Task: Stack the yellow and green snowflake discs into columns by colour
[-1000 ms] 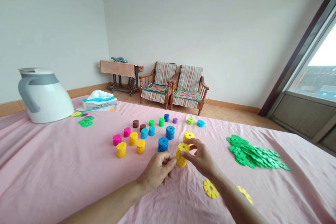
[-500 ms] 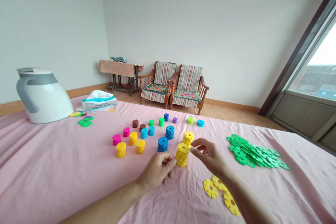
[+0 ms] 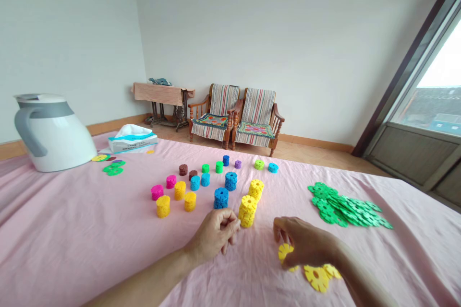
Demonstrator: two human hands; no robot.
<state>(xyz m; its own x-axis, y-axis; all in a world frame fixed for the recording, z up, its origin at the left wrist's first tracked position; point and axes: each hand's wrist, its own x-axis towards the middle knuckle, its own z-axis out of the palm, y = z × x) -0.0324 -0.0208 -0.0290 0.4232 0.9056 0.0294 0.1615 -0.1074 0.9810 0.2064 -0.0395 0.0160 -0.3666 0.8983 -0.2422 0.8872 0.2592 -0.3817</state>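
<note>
My left hand (image 3: 218, 231) rests on the cloth with its fingers curled and nothing visible in them, its fingertips right beside the near yellow stack of notched plastic discs (image 3: 248, 212). Just behind that stack stands another yellow stack (image 3: 256, 189). My right hand (image 3: 308, 241) hovers over a loose yellow disc (image 3: 285, 251), thumb and fingers apart around it; the hand partly covers the disc. More loose yellow discs (image 3: 317, 278) lie below the right wrist. A blue disc stack (image 3: 221, 198) stands directly behind my left hand.
Short disc stacks in several colours, such as an orange-yellow one (image 3: 163, 206), stand left and behind. A green disc pile (image 3: 345, 207) spreads at right. A white jug (image 3: 59, 136) and a tissue box (image 3: 132, 143) stand at far left on the pink cloth (image 3: 90, 230).
My right hand has left the side of the yellow stacks and moved down and right to the loose yellow discs. My left hand stays beside the near stack.
</note>
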